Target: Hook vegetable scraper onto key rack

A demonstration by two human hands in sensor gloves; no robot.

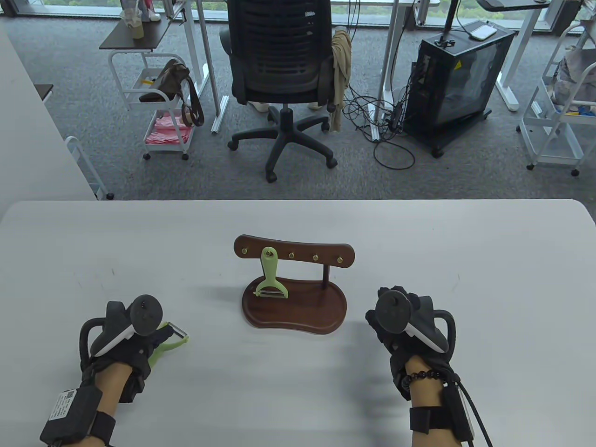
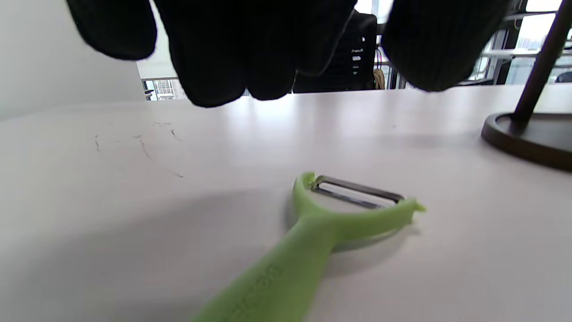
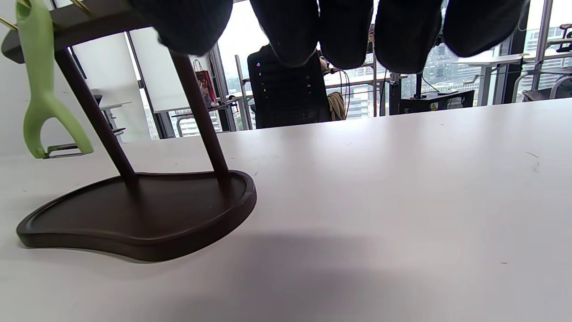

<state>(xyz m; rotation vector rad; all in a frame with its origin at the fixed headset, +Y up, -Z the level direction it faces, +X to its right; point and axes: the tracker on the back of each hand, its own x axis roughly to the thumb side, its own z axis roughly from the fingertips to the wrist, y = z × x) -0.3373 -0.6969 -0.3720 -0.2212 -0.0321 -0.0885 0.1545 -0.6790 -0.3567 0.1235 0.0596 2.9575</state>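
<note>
A dark wooden key rack [image 1: 321, 255] with brass hooks stands on its base [image 1: 298, 316] at the table's middle. One green vegetable scraper [image 1: 270, 275] hangs from its second hook from the left; it also shows in the right wrist view [image 3: 42, 89]. A second green scraper [image 1: 173, 339] lies flat on the table, partly under my left hand [image 1: 139, 342]. In the left wrist view my fingers [image 2: 232, 53] hover above this scraper [image 2: 321, 228], open and not touching it. My right hand [image 1: 398, 321] is open and empty to the right of the base [image 3: 143, 214].
The white table [image 1: 465, 279] stretches wide on both sides of the rack. Beyond its far edge are an office chair [image 1: 284, 70], carts and a computer case on the floor.
</note>
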